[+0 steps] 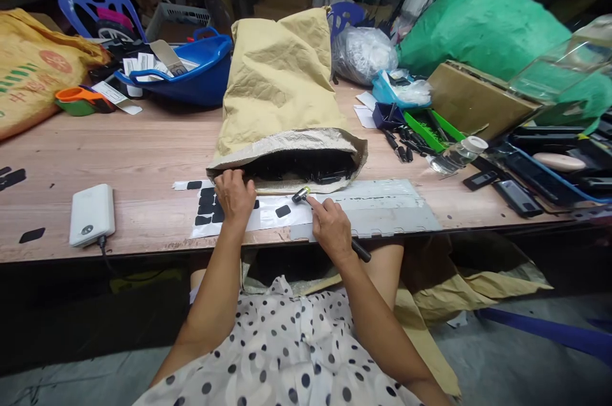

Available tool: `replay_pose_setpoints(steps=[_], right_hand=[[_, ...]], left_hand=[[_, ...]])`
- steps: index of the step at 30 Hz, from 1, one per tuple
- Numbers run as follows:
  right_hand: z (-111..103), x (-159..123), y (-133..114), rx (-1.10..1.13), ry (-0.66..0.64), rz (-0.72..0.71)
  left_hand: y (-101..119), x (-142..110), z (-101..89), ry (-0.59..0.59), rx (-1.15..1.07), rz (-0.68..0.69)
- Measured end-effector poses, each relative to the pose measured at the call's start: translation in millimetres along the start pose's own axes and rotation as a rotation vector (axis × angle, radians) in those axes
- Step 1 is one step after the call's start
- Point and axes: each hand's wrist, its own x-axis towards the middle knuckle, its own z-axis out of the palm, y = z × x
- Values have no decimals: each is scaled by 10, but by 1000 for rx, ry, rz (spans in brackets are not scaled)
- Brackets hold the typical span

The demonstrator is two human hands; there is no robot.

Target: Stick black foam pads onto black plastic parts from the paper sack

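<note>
Now, seemingly midway: right hand [332, 227] has fingers clamped round the hammer [301, 195], left hand [234, 199] is by the sack [282, 74], grip unclear; black pads [205, 200] look unused.

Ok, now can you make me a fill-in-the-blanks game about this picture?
1. The right hand is holding a small ____.
2. The hand by the open end of the tan sack is the ____ one.
3. The patches on the white sheet are all coloured ____.
4. The big basin behind the table, with white cards in it, is coloured ____.

Missing words, in order: hammer; left; black; blue.
</note>
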Motion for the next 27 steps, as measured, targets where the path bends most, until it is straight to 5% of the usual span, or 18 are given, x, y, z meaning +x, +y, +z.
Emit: replay_pose_setpoints(steps=[10,15,19,27], right_hand=[[4,7,9,36,-18,14],[-3,9,33,68,-27,5],[21,0,87,94,-40,6],[4,27,94,186,-43,69]], left_hand=[[-283,236,200,-12,114,-11],[-285,35,106,-43,-43,251],[-192,-239,158,-227,-155,533],[-215,-343,352,-367,-367,525]])
